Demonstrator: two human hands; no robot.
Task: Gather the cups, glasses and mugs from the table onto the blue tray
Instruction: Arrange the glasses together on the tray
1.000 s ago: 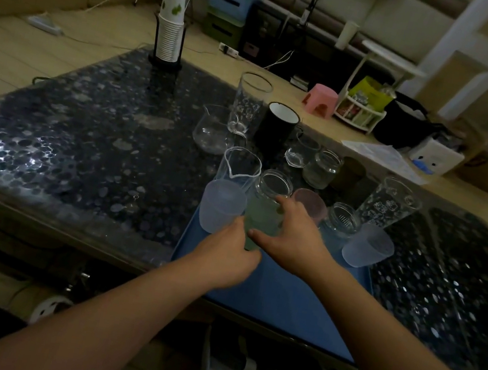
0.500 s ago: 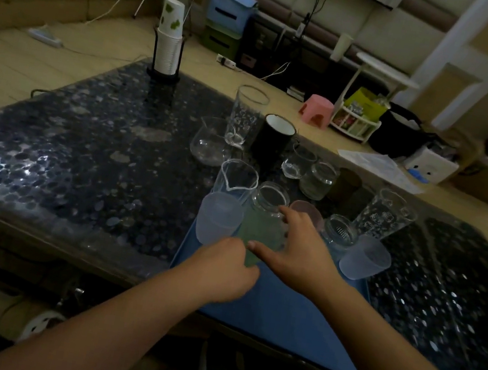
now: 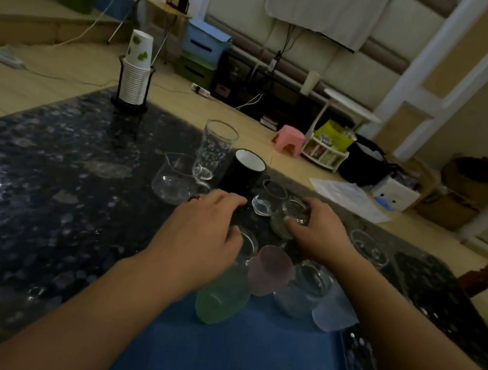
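The blue tray (image 3: 238,356) lies at the table's near edge. On its far end stand a green frosted glass (image 3: 221,298), a pink frosted cup (image 3: 271,271), a clear jar (image 3: 304,288) and a pale frosted cup (image 3: 332,313). Beyond the tray, my right hand (image 3: 321,231) grips a small clear glass (image 3: 290,217) on the table. My left hand (image 3: 204,233) hovers over the tray's far left corner. Its fingers are loosely spread and reach to the foot of the black mug (image 3: 246,174). It hides the glassware under it.
A tall clear glass (image 3: 214,150), a glass beaker (image 3: 173,180) and a small clear cup (image 3: 268,199) stand around the mug. Another clear glass (image 3: 368,249) stands to the right. A holder of stacked paper cups (image 3: 135,80) stands at the table's far left corner.
Both hands left the green glass on the tray and moved forward. The right hand closed on the small clear glass; the left reached toward the black mug. The view tilted up.
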